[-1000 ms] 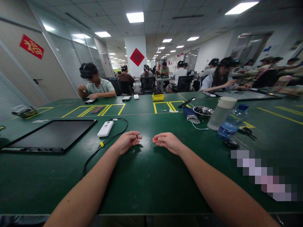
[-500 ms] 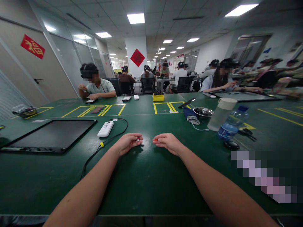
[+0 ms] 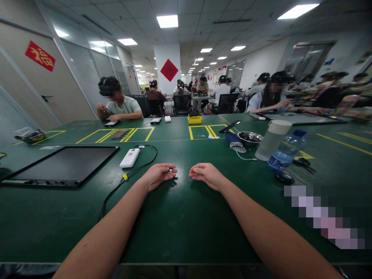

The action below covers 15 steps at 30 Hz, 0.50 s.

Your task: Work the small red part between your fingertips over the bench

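Both my forearms reach out over a green table (image 3: 180, 217). My left hand (image 3: 158, 175) rests on it at the centre, fingers pinched round a tiny dark and silvery part (image 3: 170, 170) that I cannot name. Just to its right my right hand (image 3: 206, 174) is also pinched, with a small orange piece (image 3: 192, 171) at its fingertips. A narrow gap separates the two hands. A black cable (image 3: 128, 176) with a yellow tag runs past my left wrist to a white power bank (image 3: 130, 157).
A dark flat panel (image 3: 62, 166) lies at the left. At the right stand a frosted jug (image 3: 273, 145), a water bottle (image 3: 285, 152), a metal bowl (image 3: 249, 136) and a black round object (image 3: 284, 178). A yellow bin (image 3: 194, 118) sits farther back. Other people work at tables beyond.
Both hands have stayed almost still; the left fingertips have edged slightly right toward the right hand, and the part in them has turned a little.
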### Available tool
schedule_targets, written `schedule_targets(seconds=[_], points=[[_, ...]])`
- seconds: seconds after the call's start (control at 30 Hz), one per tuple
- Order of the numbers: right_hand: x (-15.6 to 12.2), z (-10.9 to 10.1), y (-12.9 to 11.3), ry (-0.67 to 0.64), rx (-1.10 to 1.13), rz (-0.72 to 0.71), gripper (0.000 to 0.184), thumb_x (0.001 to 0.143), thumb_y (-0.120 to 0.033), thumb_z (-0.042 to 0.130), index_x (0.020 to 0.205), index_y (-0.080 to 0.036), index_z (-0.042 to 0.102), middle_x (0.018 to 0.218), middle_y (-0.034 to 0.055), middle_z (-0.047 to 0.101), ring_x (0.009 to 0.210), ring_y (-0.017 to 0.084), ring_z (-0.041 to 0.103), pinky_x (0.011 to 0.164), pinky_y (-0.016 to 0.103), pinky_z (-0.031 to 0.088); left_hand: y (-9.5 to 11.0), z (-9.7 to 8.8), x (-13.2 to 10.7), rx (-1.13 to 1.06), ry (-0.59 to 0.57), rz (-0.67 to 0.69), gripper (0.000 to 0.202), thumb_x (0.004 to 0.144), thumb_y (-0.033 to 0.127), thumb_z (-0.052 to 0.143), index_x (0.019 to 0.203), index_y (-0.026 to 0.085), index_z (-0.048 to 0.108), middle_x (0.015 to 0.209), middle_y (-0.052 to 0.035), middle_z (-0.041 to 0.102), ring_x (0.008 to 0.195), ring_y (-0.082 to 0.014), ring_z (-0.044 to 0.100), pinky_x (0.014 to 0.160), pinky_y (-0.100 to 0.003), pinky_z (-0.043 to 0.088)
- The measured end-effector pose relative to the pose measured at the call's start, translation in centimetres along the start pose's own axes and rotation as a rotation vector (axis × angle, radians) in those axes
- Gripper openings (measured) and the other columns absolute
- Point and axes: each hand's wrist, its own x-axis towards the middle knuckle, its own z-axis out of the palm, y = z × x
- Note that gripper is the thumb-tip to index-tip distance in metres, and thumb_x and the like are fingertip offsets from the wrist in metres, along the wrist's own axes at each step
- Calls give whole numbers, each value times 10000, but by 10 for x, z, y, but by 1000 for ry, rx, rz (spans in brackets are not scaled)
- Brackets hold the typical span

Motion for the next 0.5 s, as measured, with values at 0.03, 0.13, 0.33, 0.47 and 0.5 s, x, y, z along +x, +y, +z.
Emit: schedule_targets(seconds=[0.03,0.13,0.33,0.47,0.5], points=[[1,-1,0,0,11,-2,97,768,-190,640,816,-106,635,857,121,684,787,188,683,722,299,556,0,2,0,-19,-14,4,267,807,58,522,1061,36,601,1028,-224,636,795,-201,678,733,-277,558],[4,-5,0,35,34,-11,125,811,-215,580,788,-103,629,824,126,688,752,181,682,686,288,554,-2,9,-1,-60,-61,5,273,830,100,515,1081,28,592,1041,-234,630,831,-217,675,765,-290,552],[8,-11,0,151,46,-3,214,845,-263,524,749,-96,618,751,125,682,694,179,675,634,279,547,-8,21,-2,-64,-121,-32,284,826,112,530,1087,12,580,1044,-238,628,879,-230,666,818,-298,533],[8,-10,1,154,23,10,112,783,-205,596,743,-102,615,767,122,687,684,171,672,632,268,548,-11,22,0,-25,-119,-48,289,788,71,566,1073,25,581,1040,-220,636,895,-217,661,830,-282,525],[7,-9,1,156,9,6,78,760,-181,618,743,-104,616,771,120,687,692,171,673,641,268,550,-12,22,0,-7,-120,-43,294,777,61,577,1069,33,581,1041,-212,638,900,-211,659,836,-279,520]])
